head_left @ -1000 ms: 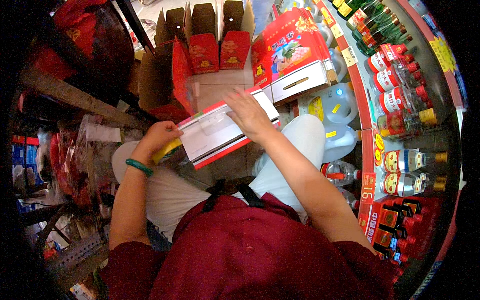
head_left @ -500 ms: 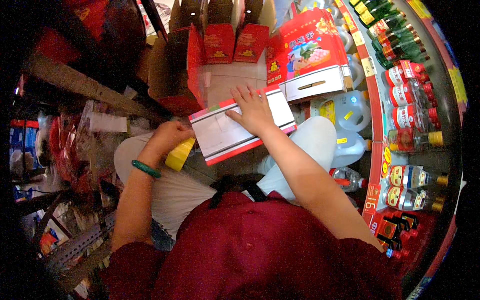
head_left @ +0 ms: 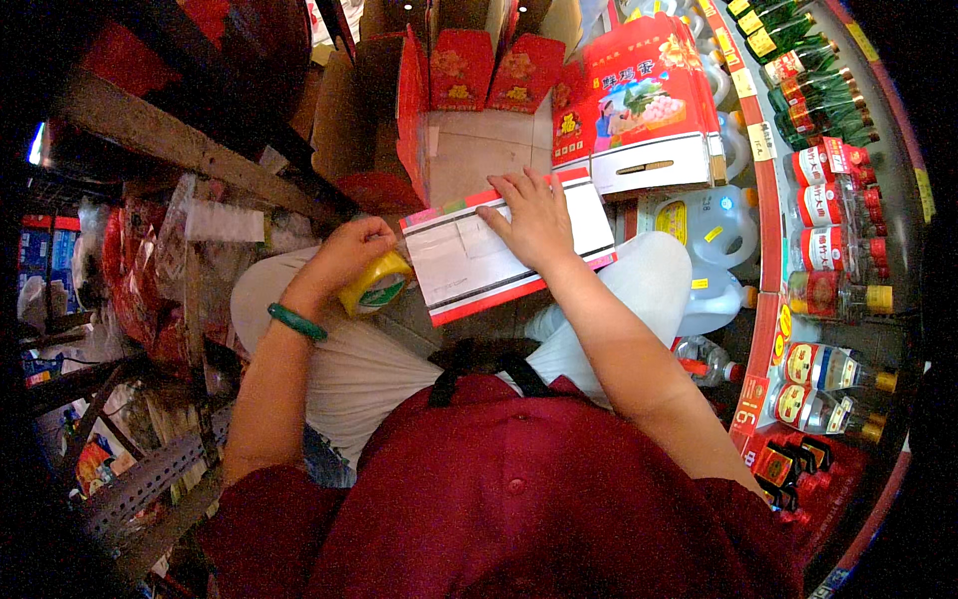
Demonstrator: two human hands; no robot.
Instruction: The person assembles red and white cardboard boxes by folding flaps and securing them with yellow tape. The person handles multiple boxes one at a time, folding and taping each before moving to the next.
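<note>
A red-edged carton (head_left: 489, 262) stands between my knees, its white panel with dark stripes facing up. My right hand (head_left: 534, 222) lies spread on that panel, fingertips near its far edge. At the carton's left end my left hand (head_left: 344, 258) is closed on a roll of yellow tape (head_left: 379, 285), which shows below the fingers. Whether a strip of tape runs from the roll to the carton is hard to make out. A green bangle (head_left: 296, 321) circles my left wrist.
Open red cartons (head_left: 461, 70) stand on the tiled floor ahead, with flat printed red cartons (head_left: 639, 110) stacked to their right. Clear jugs (head_left: 704, 225) sit by my right knee, beside a shelf of bottles (head_left: 823, 205). A wooden rack (head_left: 170, 120) is at left.
The yellow roll has turned, so more of its round side now shows. My left hand remains by the carton's left end, and my right hand stays on the panel. The whole view has shifted slightly.
</note>
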